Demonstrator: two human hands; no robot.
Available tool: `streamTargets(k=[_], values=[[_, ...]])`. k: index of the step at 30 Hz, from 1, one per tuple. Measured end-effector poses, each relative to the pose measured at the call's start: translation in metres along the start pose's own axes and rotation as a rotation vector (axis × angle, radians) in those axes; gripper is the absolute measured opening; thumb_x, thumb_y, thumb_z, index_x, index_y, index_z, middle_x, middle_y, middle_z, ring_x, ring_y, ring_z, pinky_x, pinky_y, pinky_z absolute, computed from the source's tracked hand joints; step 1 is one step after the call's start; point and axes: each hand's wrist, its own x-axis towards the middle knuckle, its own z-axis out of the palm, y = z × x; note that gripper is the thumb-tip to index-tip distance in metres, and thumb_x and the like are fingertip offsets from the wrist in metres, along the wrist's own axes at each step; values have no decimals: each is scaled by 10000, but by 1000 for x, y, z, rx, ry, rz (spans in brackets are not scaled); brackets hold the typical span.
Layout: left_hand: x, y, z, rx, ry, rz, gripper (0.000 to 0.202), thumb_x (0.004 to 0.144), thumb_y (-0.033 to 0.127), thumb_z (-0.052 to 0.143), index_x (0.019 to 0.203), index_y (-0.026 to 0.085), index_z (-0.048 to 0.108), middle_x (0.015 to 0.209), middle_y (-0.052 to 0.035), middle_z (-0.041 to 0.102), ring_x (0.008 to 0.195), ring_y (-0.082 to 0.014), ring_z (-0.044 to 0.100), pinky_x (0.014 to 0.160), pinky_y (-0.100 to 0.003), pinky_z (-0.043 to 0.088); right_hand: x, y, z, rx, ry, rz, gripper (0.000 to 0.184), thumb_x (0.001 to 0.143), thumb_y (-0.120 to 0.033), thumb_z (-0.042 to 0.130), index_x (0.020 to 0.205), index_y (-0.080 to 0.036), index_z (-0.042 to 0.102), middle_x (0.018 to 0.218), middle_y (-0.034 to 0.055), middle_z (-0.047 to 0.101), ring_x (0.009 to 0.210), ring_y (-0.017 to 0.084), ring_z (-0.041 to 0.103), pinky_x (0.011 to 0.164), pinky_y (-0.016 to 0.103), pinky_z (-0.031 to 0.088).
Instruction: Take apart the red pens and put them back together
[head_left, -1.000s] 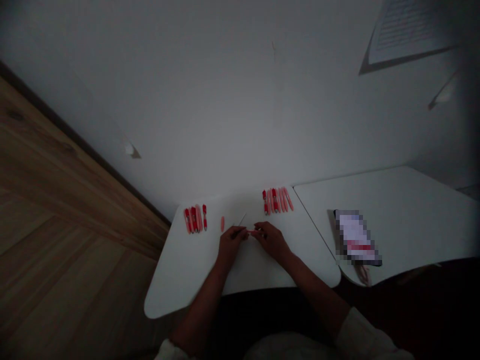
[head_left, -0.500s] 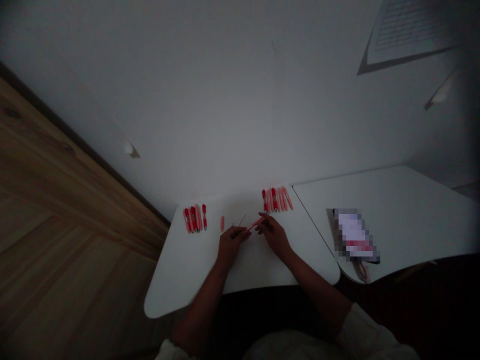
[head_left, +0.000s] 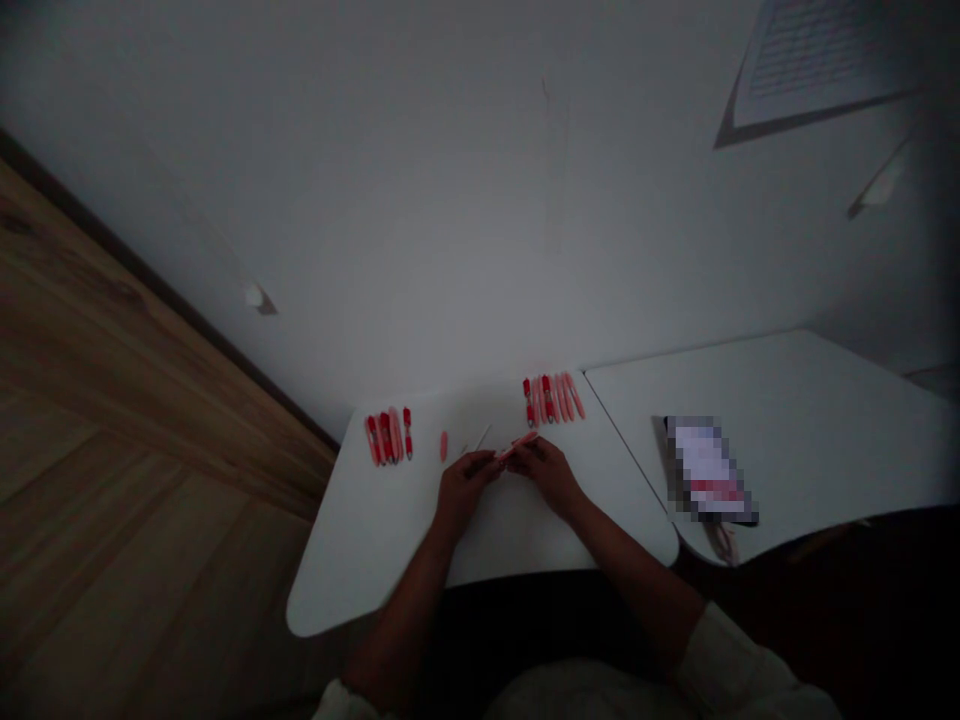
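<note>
Between my two hands is a pink pen part (head_left: 523, 441), tilted up to the right. My left hand (head_left: 463, 487) pinches its lower end. My right hand (head_left: 545, 472) has its fingers closed around the same piece, close to the left fingertips. Just beyond my left hand lie a short pink pen barrel (head_left: 443, 446) and a thin white refill (head_left: 484, 436). A tiny piece beside the refill is too small to name. Red and pink pens (head_left: 386, 438) lie in a row at the left, and another row of pens (head_left: 553, 400) lies at the back right.
The white table (head_left: 360, 540) meets a second white table (head_left: 810, 430) at a seam on the right. A phone (head_left: 709, 470) with a blurred screen and a strap lies there. A wall (head_left: 450, 200) rises behind, with a paper sheet (head_left: 825, 60) at upper right.
My right hand has moved its fingers down the pink pen part toward my left hand, and its index finger is now curled in. The pen rows and loose parts stay put.
</note>
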Motion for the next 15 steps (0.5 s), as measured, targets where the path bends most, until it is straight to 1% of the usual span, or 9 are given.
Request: streamTargets(k=[3,7,9,12,15], values=[[0,0,0,57,-6,17,334,692,348,705,971,167,679,913,-64,712,824,-186,663,794,-330,523,0,-1,0,40,2,14,299,699,-416,704,815,-174,573,765,33,688,702,176,672,751,374,547],[-1,1,1,165,-6,55,334,700,355,698,985,180,687,938,-60,714,845,-194,667,821,-329,517,0,-2,1,66,-1,18,311,695,-420,708,814,-173,562,775,40,695,730,189,681,777,394,542],[-1,1,1,186,-6,48,337,707,361,690,991,179,688,923,-59,718,835,-196,673,820,-330,521,0,-1,2,60,-11,10,315,702,-425,701,820,-170,559,780,44,695,734,191,682,775,400,541],[-1,0,2,179,-22,21,326,730,376,661,986,176,690,863,-54,726,789,-193,681,779,-325,538,-1,1,2,31,-30,-3,316,713,-428,691,832,-170,553,783,43,692,734,187,678,765,397,542],[-2,-1,3,192,5,6,280,742,379,643,925,174,699,807,-45,726,739,-184,687,736,-307,547,0,2,1,-5,-19,-28,306,742,-445,658,836,-175,547,807,45,687,763,180,670,766,378,539]])
